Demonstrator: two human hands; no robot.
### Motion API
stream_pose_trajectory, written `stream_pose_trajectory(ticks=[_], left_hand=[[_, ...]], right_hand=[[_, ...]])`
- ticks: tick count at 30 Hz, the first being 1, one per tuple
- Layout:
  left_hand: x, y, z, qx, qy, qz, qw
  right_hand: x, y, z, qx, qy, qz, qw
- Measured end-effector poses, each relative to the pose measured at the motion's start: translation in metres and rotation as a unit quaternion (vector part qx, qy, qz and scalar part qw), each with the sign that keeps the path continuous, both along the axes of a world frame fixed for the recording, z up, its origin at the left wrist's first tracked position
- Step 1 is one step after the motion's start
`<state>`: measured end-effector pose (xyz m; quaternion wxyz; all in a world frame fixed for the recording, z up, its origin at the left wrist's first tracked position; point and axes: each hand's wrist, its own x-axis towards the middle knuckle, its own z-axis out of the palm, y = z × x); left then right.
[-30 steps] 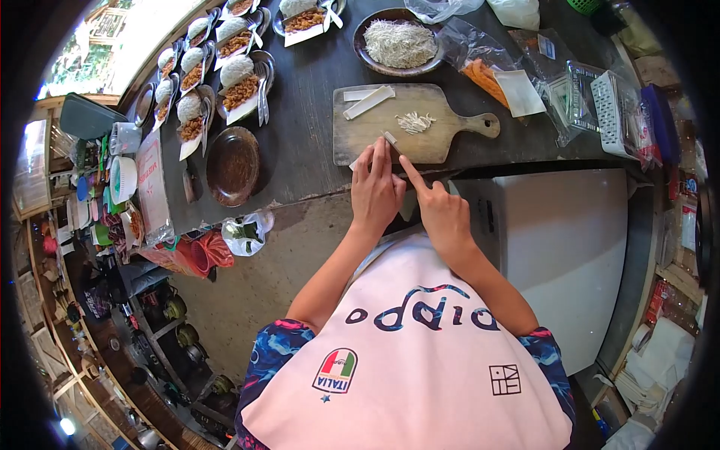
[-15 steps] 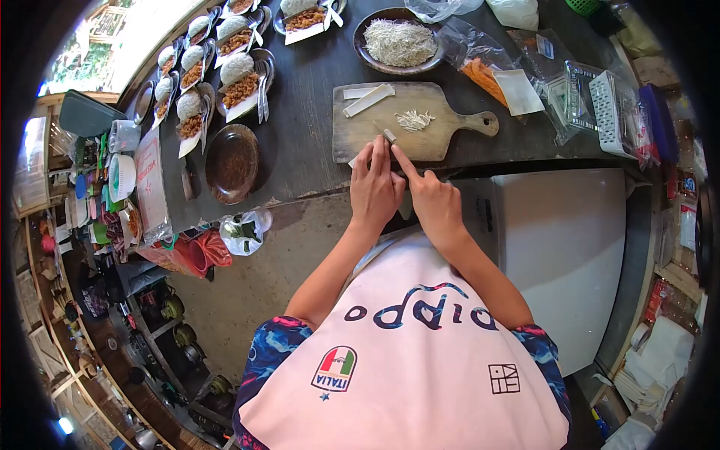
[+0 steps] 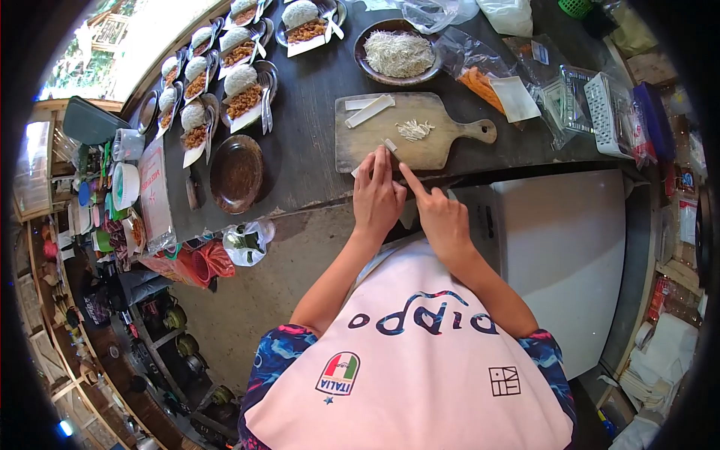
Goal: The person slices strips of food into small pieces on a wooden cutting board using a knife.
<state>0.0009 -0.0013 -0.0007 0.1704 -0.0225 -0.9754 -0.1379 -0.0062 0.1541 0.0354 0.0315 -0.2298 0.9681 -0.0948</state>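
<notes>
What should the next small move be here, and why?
I'd likely make a thin cut in the pale piece at the fingertips of the left hand: the right hand sits close beside it, index finger extended, and pale shreds lie heaped nearby on the cutting board.

Both forearms (image 3: pixel 334 277) reach forward — left hand (image 3: pixel 379 201) palm down, fingers (image 3: pixel 382 166) together; right hand (image 3: pixel 444 216) beside it — index finger (image 3: pixel 412 180) extended.

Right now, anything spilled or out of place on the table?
Nothing stands out. The cut slivers lie in a loose pile on the cutting board, and the white shreds sit within their bowl. The bare brown plate is near the edge of the table but looks fully supported.
</notes>
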Motion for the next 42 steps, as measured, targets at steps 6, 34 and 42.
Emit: stream_pose_trajectory(ticks=[6, 34, 42], left_hand=[[0.001, 0.001, -0.002, -0.025, 0.003, 0.0, 1.0], [0.003, 0.0, -0.002, 0.03, 0.006, 0.004, 1.0], [0.002, -0.001, -0.002, 0.018, 0.0, 0.004, 1.0]], right_hand=[[-0.012, -0.01, -0.009, -0.028, 0.034, 0.005, 0.999], [0.007, 0.001, 0.012, 0.001, -0.006, -0.001, 1.0], [0.001, -0.001, 0.003, 0.014, 0.003, -0.006, 1.0]])
